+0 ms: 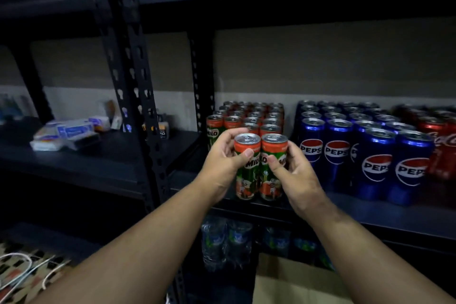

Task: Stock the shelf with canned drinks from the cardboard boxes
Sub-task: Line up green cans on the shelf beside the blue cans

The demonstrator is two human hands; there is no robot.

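- left hand [223, 155] wraps around the left milo can [246, 165], thumb across its front.
- right hand [293, 170] grips the right milo can [272, 168], thumb on the label.
- the two cans stand upright, side by side and touching, at the front edge of the dark shelf [370, 207].
- behind them sits a block of milo cans [256, 116]; to the right stand blue pepsi cans [357, 145], then red cola cans [441, 140].
- a cardboard box [296, 284] lies below, beside bottled water [227, 242].
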